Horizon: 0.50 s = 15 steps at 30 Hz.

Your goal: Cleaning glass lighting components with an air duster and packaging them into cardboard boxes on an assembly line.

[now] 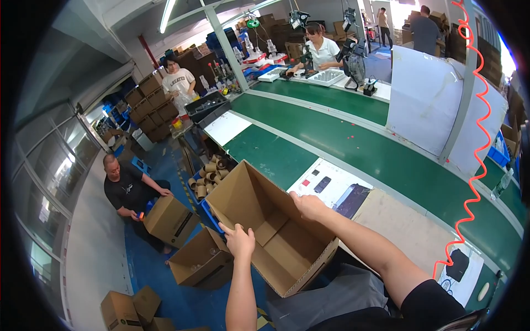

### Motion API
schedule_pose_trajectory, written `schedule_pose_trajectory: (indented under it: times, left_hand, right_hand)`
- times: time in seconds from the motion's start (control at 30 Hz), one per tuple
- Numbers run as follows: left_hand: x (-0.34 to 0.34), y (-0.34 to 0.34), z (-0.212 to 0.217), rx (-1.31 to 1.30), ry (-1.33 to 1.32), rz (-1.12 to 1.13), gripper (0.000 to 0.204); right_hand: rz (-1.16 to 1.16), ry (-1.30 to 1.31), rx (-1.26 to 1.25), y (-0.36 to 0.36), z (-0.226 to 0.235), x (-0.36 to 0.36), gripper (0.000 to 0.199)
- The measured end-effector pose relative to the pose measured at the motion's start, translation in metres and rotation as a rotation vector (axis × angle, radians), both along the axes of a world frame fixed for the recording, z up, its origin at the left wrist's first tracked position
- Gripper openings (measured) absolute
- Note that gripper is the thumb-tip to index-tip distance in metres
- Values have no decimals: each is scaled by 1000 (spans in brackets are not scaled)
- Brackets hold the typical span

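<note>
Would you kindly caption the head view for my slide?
Both hands, left hand and right hand, grip an open cardboard box beside a green conveyor.

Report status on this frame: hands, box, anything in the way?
Left hand and right hand each grip a rim of the open cardboard box. Box empty, tilted, flaps up. Blue bin of cardboard tubes close behind; nothing blocking.

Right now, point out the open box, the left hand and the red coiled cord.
open box [287, 243], head view, on its bare inner floor.
left hand [238, 240], head view, on the back of the hand at the box's near edge.
red coiled cord [479, 149], head view, on a mid-length coil.
</note>
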State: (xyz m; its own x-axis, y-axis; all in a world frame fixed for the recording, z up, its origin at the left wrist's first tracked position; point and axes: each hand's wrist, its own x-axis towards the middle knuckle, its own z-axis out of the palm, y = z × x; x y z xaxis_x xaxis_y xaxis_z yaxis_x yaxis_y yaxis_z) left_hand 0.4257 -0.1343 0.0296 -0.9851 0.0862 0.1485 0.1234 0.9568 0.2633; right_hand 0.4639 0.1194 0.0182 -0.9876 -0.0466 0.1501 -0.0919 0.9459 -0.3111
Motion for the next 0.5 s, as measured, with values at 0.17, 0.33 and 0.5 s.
schedule_pose_trajectory:
  times: [0.17,0.33,0.5]
  left_hand:
    - [8,1,1,32,9,-2,35]
    - [10,-1,2,83,49,-20,31]
    - [7,-2,0,106,30,-6,30]
  right_hand:
    - [-91,-18,-31,-9,-1,9,41]
    - [-101,-4,-60,-6,-1,19,38]
    - [-98,19,-50,-8,-2,20,36]
